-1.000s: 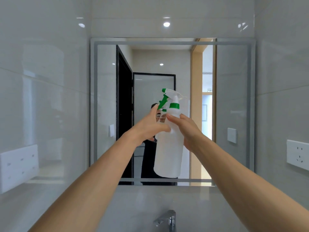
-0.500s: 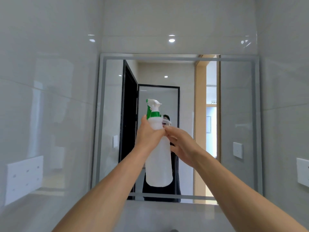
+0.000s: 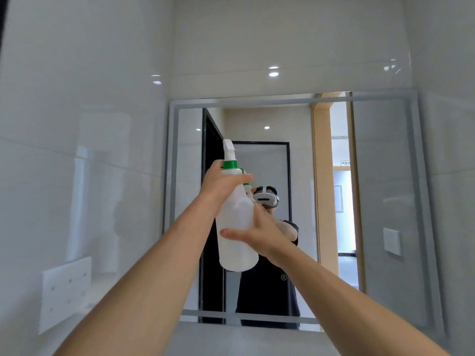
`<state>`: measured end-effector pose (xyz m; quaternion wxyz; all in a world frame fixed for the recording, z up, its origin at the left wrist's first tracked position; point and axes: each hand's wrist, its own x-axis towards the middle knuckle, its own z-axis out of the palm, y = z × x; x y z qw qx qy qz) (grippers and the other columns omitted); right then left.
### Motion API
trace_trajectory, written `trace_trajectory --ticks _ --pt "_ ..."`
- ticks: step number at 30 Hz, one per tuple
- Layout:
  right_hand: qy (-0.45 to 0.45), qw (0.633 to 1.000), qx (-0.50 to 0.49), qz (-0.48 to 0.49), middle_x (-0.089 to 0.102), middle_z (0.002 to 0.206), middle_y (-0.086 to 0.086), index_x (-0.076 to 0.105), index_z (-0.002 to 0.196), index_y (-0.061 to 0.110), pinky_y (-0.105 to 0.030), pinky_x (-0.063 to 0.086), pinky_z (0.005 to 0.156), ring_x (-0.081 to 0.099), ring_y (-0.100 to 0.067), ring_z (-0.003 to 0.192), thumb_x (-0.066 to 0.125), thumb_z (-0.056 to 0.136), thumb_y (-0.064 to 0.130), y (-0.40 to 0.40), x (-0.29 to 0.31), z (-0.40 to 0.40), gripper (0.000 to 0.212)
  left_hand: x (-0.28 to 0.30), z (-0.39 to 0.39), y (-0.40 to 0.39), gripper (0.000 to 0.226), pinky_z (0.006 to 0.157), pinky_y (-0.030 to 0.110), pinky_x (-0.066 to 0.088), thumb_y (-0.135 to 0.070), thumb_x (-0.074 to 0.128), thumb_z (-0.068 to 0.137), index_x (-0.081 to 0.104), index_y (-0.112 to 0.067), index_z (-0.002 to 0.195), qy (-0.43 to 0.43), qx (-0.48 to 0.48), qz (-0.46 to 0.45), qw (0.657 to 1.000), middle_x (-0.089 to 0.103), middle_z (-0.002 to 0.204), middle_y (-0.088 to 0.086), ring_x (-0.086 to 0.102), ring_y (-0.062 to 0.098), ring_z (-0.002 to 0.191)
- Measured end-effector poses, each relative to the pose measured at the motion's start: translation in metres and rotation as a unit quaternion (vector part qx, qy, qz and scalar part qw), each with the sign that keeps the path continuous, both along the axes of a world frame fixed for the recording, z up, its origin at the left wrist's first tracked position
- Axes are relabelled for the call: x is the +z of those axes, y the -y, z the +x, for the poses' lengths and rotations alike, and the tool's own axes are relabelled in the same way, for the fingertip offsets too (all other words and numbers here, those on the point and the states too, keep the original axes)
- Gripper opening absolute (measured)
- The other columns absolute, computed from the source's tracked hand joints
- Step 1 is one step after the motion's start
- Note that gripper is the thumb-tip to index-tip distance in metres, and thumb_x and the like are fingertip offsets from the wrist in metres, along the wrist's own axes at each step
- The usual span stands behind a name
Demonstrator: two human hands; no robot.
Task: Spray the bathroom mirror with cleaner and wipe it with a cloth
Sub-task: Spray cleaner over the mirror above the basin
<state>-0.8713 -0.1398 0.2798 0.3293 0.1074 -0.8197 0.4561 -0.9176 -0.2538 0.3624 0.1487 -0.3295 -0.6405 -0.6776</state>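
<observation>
Spray bottle point(image 3: 235, 227): upright, raised before the mirror point(image 3: 385, 201), toward its left edge.
Left hand point(image 3: 221, 183): gripping the neck.
Right hand point(image 3: 259, 236): clasping the body.
Risk: nozzle direction unclear; misaimed spray would miss the glass.

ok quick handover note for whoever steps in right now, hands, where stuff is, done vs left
Left hand: gripping the neck of the spray bottle just under its green collar.
Right hand: steadying the bottle's body.
Bottle is raised in front of the mirror, nozzle up.
Done: bottle in position. No spray visible on the glass.
Left: spray, then wipe. No cloth in view.
</observation>
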Motion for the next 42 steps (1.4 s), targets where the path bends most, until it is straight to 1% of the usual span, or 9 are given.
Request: trace_trajectory --ticks 3,6,8,20,25,30,34,37,42 --pt "-0.011 1.000 0.000 0.001 0.065 0.115 0.008 0.048 0.130 0.026 -0.038 0.054 0.092 0.062 -0.013 0.109 0.090 0.066 0.032 0.010 0.007 -0.011 0.077 0.010 -0.001 0.005 0.035 0.046 0.018 0.048 -0.006 0.077 0.071 0.053 -0.021 0.093 -0.013 0.034 0.010 0.999 0.064 0.086 0.003 0.066 0.005 0.053" --pt "-0.018 1.000 0.004 0.003 0.062 0.111 0.012 0.048 0.128 0.026 -0.038 0.055 0.090 0.061 -0.009 0.105 0.090 0.063 0.035 0.019 0.011 -0.019 0.078 0.014 -0.004 0.009 0.039 0.074 0.042 0.059 -0.008 0.075 0.066 0.055 -0.022 0.096 -0.006 0.052 0.012 0.999 0.066 0.098 0.009 0.071 0.025 0.083" --pt "-0.009 1.000 0.001 0.003 0.061 0.115 0.008 0.046 0.128 0.025 -0.043 0.054 0.093 0.061 -0.013 0.108 0.090 0.059 0.039 0.024 0.011 -0.024 0.083 0.013 -0.008 0.012 0.040 0.081 0.052 0.059 -0.012 0.076 0.063 0.055 -0.023 0.094 -0.012 0.074 0.019 0.997 0.068 0.097 0.008 0.072 0.031 0.085" --pt "0.007 1.000 0.014 -0.001 0.062 0.117 0.003 0.042 0.128 0.022 -0.049 0.052 0.096 0.061 -0.019 0.109 0.088 0.057 0.040 0.045 0.005 -0.035 0.086 0.007 -0.010 0.030 0.029 0.075 0.053 0.059 -0.014 0.076 0.068 0.057 -0.016 0.090 -0.043 0.176 0.031 0.983 0.069 0.089 0.011 0.072 0.032 0.080" --pt "0.007 1.000 0.009 0.001 0.060 0.116 0.004 0.040 0.126 0.025 -0.048 0.052 0.096 0.059 -0.019 0.109 0.089 0.061 0.038 0.045 0.003 -0.031 0.082 0.005 -0.009 0.030 0.032 0.079 0.054 0.059 -0.012 0.075 0.070 0.056 -0.015 0.095 -0.045 0.160 0.025 0.986 0.067 0.093 0.010 0.072 0.032 0.083" --pt "-0.016 1.000 -0.008 0.010 0.060 0.118 0.003 0.039 0.127 0.025 -0.046 0.053 0.095 0.059 -0.017 0.110 0.089 0.060 0.039 0.035 0.002 -0.024 0.084 0.003 -0.005 0.022 0.030 0.079 0.056 0.058 -0.008 0.073 0.069 0.052 -0.021 0.084 -0.057 0.118 0.026 0.991 0.063 0.086 0.008 0.072 0.035 0.083" --pt "-0.040 0.999 -0.018 0.012 0.056 0.114 0.011 0.041 0.126 0.026 -0.026 0.050 0.082 0.055 0.000 0.104 0.089 0.064 0.033 0.022 0.003 -0.014 0.079 0.006 0.002 0.008 0.030 0.078 0.054 0.059 -0.010 0.073 0.068 0.056 -0.020 0.091 -0.074 0.090 0.030 0.993 0.065 0.092 0.011 0.071 0.036 0.083" --pt "-0.044 0.998 -0.034 0.013 0.056 0.108 0.015 0.040 0.121 0.028 -0.022 0.046 0.072 0.057 -0.003 0.100 0.089 0.067 0.032 0.010 0.008 -0.004 0.073 0.012 0.007 -0.005 0.032 0.071 0.051 0.061 -0.008 0.070 0.065 0.058 -0.009 0.094 -0.076 0.073 0.043 0.993 0.063 0.080 0.006 0.071 0.030 0.068" --pt "-0.050 0.997 -0.057 0.008 0.054 0.106 0.017 0.036 0.119 0.030 -0.019 0.043 0.067 0.056 0.000 0.098 0.089 0.067 0.032 -0.007 0.013 0.011 0.074 0.019 0.015 -0.025 0.027 0.050 0.029 0.056 -0.004 0.069 0.068 0.056 -0.008 0.091 -0.075 0.040 0.038 0.996 0.059 0.074 0.000 0.064 0.011 0.044"
